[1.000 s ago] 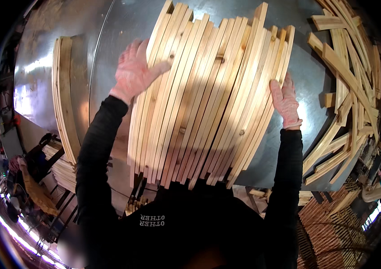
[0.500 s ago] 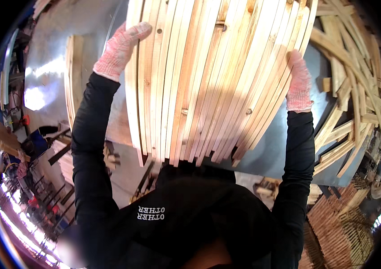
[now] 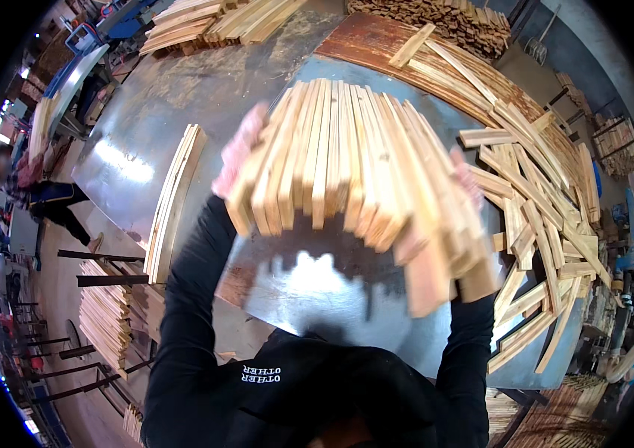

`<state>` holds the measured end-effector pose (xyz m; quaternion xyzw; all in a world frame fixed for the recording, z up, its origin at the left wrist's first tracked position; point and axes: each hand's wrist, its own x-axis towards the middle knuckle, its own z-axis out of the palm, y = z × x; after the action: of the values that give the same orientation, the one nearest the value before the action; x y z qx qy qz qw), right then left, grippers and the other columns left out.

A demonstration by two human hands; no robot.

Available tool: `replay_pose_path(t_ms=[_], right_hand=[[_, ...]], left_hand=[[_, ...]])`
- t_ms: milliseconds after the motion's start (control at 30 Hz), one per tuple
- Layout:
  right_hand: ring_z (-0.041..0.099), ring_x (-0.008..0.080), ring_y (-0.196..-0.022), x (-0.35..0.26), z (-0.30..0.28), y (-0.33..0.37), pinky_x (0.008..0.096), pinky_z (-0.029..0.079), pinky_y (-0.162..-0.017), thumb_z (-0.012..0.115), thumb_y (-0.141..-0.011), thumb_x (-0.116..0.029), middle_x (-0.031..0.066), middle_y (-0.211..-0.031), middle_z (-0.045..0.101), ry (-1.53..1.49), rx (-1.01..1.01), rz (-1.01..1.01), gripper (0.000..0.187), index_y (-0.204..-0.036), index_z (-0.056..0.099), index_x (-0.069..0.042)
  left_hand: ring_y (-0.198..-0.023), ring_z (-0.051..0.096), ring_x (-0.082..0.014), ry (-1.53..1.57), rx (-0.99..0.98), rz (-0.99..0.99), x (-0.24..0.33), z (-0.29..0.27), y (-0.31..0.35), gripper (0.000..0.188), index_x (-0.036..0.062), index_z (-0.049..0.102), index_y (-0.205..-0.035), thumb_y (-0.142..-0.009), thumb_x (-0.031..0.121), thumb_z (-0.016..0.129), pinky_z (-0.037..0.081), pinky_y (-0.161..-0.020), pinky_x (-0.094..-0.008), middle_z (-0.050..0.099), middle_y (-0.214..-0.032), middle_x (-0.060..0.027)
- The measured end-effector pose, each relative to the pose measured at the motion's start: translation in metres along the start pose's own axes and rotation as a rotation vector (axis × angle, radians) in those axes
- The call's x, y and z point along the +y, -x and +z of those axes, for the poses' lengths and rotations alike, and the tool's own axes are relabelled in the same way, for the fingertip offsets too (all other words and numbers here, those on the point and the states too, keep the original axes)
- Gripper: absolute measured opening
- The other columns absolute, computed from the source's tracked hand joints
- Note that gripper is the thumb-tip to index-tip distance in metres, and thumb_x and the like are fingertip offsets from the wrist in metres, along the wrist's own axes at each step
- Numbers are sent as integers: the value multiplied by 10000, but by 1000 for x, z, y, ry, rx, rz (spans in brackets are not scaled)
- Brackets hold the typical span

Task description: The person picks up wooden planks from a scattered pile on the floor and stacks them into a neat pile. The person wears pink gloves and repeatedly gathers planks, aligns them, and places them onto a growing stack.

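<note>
Both gloved hands clamp a bundle of wooden slats (image 3: pixel 347 160) from its sides, left hand (image 3: pixel 238 153) and right hand (image 3: pixel 466 179) pressing inward so the loose slats stay together, lifted above the metal counter (image 3: pixel 317 291) near its front edge.

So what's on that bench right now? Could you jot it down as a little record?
Held: bundle of wooden slats, lifted clear of the table
Left hand: gloved, on the bundle's left side
Right hand: gloved, on its right side
Surface: shiny metal table
Left of bundle: small stack of slats
Right: loose slats in a heap
</note>
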<state>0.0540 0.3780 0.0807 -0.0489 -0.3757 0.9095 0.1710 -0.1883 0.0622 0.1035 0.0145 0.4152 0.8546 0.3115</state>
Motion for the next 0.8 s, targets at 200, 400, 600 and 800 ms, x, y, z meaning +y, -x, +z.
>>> replay_pose_path(t_ms=[200,400,600,800], right_hand=[[574,290,-1278,129,-106,73,430,515,-1051,730,-835,-65,158,-1429,548,138,293,269,865,-1583,299,-123],[549,300,-1289,146,-93,131,406,470,-1079,767,-843,-209,160,-1468,510,371,371,432,885,-1589,295,-137],[297,454,-1453,133,-82,146,497,280,-1189,548,-966,-577,266,-1564,359,1759,189,403,703,-1477,503,-97],[421,315,-1390,165,-113,157,411,318,-1162,594,-1014,-402,194,-1508,451,1220,307,198,654,-1517,417,-24]], left_hand=[[-1296,534,-232,-354,71,-252,-122,-125,68,742,78,290,-1580,-947,211,655,437,-1098,-368,524,-1446,-151],[-1312,509,-220,-572,96,-306,-129,-158,128,838,104,186,-1622,-929,165,652,431,-1093,-351,502,-1463,-134],[-1307,535,-369,-2001,54,-310,-135,-197,167,848,76,378,-1540,-934,638,568,403,-1108,-445,502,-1460,-240],[-1255,571,-376,-1662,202,-176,-98,-198,165,877,73,532,-1425,-834,715,624,420,-1073,-486,546,-1380,-271]])
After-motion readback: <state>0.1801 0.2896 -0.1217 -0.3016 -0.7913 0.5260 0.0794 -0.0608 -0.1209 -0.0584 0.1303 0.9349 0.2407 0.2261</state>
